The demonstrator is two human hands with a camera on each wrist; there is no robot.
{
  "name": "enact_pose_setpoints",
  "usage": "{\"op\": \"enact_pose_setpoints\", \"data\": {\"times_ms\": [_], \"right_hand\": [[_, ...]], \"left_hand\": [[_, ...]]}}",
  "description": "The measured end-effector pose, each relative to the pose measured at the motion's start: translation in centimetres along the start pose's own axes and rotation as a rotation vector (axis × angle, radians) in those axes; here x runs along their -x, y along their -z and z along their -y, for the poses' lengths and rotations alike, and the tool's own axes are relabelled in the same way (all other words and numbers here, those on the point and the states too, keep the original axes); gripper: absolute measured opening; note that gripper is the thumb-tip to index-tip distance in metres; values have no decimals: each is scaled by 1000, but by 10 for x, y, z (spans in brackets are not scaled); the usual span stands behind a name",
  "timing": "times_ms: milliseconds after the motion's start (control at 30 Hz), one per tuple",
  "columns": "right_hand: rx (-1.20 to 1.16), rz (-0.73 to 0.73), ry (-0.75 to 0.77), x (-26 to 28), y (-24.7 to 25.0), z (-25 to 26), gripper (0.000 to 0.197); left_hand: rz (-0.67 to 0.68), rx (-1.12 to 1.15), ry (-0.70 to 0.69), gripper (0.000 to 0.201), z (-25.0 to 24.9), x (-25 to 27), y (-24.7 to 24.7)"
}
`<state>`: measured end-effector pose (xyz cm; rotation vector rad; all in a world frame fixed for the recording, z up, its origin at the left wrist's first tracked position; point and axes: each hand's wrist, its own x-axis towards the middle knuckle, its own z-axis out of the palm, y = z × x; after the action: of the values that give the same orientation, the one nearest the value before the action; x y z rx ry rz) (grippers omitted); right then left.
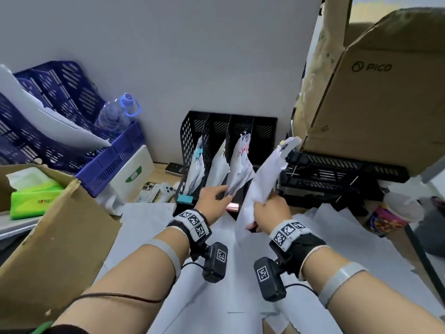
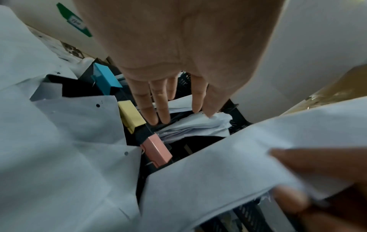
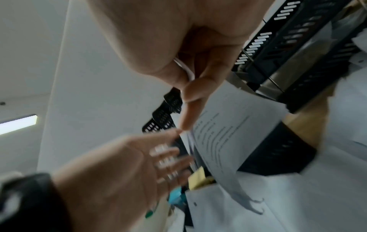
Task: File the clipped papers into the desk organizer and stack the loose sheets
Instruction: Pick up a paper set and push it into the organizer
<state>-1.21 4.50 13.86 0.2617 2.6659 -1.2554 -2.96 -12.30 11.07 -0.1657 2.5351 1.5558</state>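
A black mesh desk organizer [image 1: 192, 131] stands against the wall. Its slots hold clipped paper bundles [image 1: 218, 162], and blue [image 2: 106, 80], yellow [image 2: 132, 117] and pink [image 2: 157, 150] clips sit on its front edge. My left hand [image 1: 216, 196] reaches into it with straight fingers [image 2: 158, 109]; their tips touch the bundle in the third slot [image 2: 198, 125]. My right hand [image 1: 267, 206] grips another clipped bundle [image 1: 262, 182] by its lower end and holds it upright, just right of the organizer. This bundle's clip [image 1: 284, 147] is at the top. Loose sheets [image 1: 149, 218] cover the desk.
Blue plastic baskets [image 1: 60, 131] and a water bottle [image 1: 115, 114] stand at the back left. An open cardboard box [image 1: 60, 237] fills the near left. A PICO carton [image 1: 373, 92] rests on black stacked trays [image 1: 337, 174] at the right, beside a cup [image 1: 395, 213]. Phones [image 1: 149, 191] lie left of the organizer.
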Motion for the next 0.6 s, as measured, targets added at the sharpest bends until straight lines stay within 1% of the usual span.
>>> {"op": "enact_pose_setpoints", "data": {"times_ms": [67,100,167,233,300,333,400,467,533,567,600], "right_hand": [[-36,-59,0,-6,9,18,36],[-63,-87,14,-10,12,26,36],[-127,-129,51,-10,22,45,29],[-198,-172,77,-6,30,63,24],[-253,-177,112,1,35,80,25],[-264,-187,132,3,36,87,26],[-288,-198,172,8,38,102,26],[-317,-184,193,8,36,114,20],[-327,-132,173,2,28,119,12],[-304,-100,159,-4,22,120,9],[-246,-68,144,-12,15,119,11]], "left_hand": [[50,-172,82,42,12,-18,7],[67,-238,111,49,16,-27,10],[86,-340,117,54,23,-45,15],[150,-424,119,60,29,-58,17],[195,-525,116,63,31,-65,16],[176,-561,122,62,32,-66,17],[96,-549,134,60,33,-69,22],[53,-474,122,66,34,-72,32],[38,-398,85,72,35,-77,43],[23,-370,56,71,36,-79,48],[14,-354,39,67,37,-81,52]]}}
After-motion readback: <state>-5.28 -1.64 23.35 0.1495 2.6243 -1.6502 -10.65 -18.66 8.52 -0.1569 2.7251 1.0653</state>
